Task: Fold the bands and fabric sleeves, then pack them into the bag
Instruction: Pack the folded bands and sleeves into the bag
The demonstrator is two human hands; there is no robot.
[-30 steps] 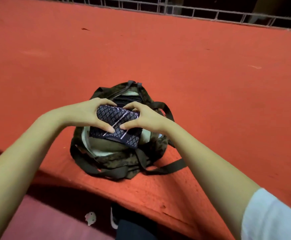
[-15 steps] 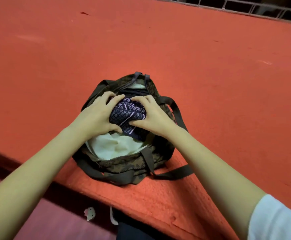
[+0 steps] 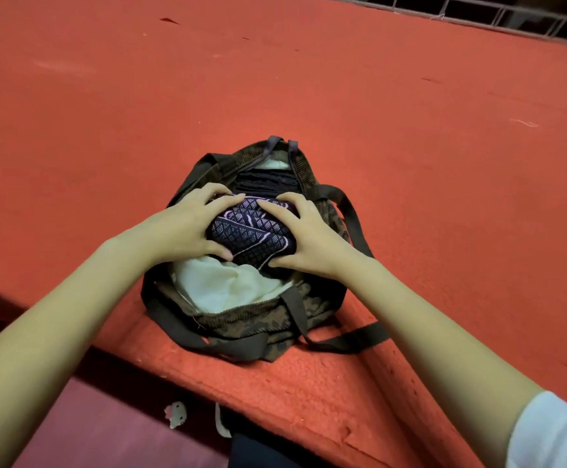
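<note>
Folded sleeve (image 3: 251, 231) in bag (image 3: 241, 324) mouth, left hand (image 3: 187, 224) gripping at 9 o'clock, right hand (image 3: 309, 238) gripping at 3 o'clock

My left hand (image 3: 187, 228) and right hand (image 3: 304, 236) grip a folded dark patterned sleeve (image 3: 250, 231) in the open camouflage bag (image 3: 251, 324), above its cream lining.

Dark navy fabric sleeve (image 3: 251, 231) with small white dotted diamonds and pale lilac lines. Bag (image 3: 251, 324) in brown and olive camouflage, with cream lining (image 3: 221, 288) and plain dark brown straps (image 3: 231, 346). Orange-red surface (image 3: 309, 79). White shirt sleeve (image 3: 555, 434) at near right.
</note>
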